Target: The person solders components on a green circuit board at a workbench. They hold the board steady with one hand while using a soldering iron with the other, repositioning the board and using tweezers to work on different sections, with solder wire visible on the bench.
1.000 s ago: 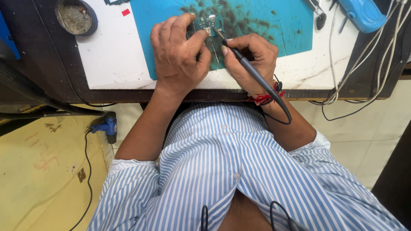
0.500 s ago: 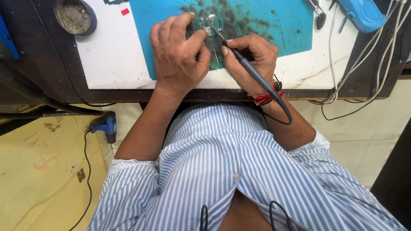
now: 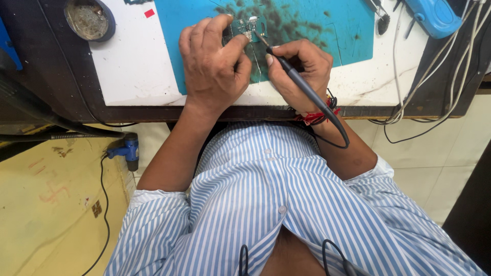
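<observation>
Small green circuit board (image 3: 244, 26) on the teal mat (image 3: 327, 36), near the far edge of the table (image 3: 128, 66), just beyond the fingertips of both hands. Left hand (image 3: 212, 64) curled over the near side of the board, fingers bent and pressed down, thumb touching its edge. Right hand (image 3: 299, 71) pinching a dark soldering iron (image 3: 296, 79) like a pen, tip resting on the board's right part. Round tin (image 3: 88, 19) at the far left corner; blue tool (image 3: 434, 15) and white cables (image 3: 409, 97) toward the right edge.
</observation>
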`<state>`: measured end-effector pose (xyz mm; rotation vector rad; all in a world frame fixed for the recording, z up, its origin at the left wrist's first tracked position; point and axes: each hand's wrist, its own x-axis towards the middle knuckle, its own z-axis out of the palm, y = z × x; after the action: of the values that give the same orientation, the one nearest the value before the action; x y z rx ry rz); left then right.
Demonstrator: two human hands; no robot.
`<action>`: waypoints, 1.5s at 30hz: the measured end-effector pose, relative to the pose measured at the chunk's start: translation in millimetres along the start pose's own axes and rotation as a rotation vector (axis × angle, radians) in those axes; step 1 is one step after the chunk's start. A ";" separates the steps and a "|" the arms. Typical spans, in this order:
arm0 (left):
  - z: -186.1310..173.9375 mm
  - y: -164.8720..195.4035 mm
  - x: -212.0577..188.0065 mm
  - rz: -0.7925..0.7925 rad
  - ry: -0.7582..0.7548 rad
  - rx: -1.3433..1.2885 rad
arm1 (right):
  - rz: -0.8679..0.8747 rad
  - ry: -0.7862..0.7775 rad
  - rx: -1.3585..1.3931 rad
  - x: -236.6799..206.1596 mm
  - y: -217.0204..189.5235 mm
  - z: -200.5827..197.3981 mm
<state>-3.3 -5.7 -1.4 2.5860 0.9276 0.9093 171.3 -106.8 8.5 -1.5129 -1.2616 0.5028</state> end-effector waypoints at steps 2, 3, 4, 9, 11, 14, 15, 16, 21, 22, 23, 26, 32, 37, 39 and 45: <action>0.0 -0.4 0.5 0.002 0.004 0.003 | -0.002 -0.002 0.005 0.9 -0.2 0.6; -0.1 0.1 0.4 0.001 0.004 0.002 | -0.005 -0.012 0.008 1.0 -0.6 0.1; -0.5 0.9 -0.5 -0.003 -0.001 0.000 | -0.007 -0.023 0.010 0.4 -1.4 -0.4; -0.5 0.2 0.2 -0.007 -0.005 -0.005 | -0.017 -0.019 -0.027 -0.4 -2.1 -1.0; -0.1 -0.4 0.8 -0.006 -0.002 0.000 | -0.019 -0.013 -0.017 2.2 0.5 -0.2; 0.0 0.8 -1.3 -0.008 -0.004 -0.002 | 0.003 -0.001 -0.005 0.5 1.6 0.5; 0.6 0.0 -0.9 -0.005 0.001 0.000 | -0.015 -0.011 -0.020 -0.1 1.9 0.0; 1.1 -0.9 -0.6 -0.003 0.001 0.003 | -0.030 -0.022 -0.037 -0.8 2.1 -0.4; 2.6 -1.4 -1.7 0.008 0.014 0.020 | -0.016 0.002 0.011 -0.9 3.8 1.3; 2.8 -1.6 -1.7 0.008 0.011 0.016 | -0.016 -0.002 0.013 -1.0 3.7 1.4; 2.9 -1.7 -1.5 0.008 0.006 0.012 | -0.006 -0.008 0.016 -1.4 3.2 0.9; 3.0 -1.7 -1.0 0.004 0.007 0.011 | 0.001 -0.009 0.024 -0.7 2.8 0.0; 2.4 -0.7 -1.9 -0.001 0.002 0.012 | -0.034 -0.010 -0.009 -0.6 2.5 -0.3; 2.9 -1.4 -0.8 -0.002 -0.001 0.005 | -0.048 -0.034 -0.035 -0.6 3.2 -1.8; 2.4 -0.7 -1.2 -0.002 0.006 0.012 | -0.003 -0.004 0.004 -0.2 3.8 -0.3; 1.7 -0.7 -1.6 -0.005 0.000 0.005 | -0.006 -0.008 0.016 -2.8 1.8 -0.8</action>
<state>-3.5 -6.2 -3.8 2.5867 0.9373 0.9072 171.8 -109.4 6.4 -1.4949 -1.2647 0.5146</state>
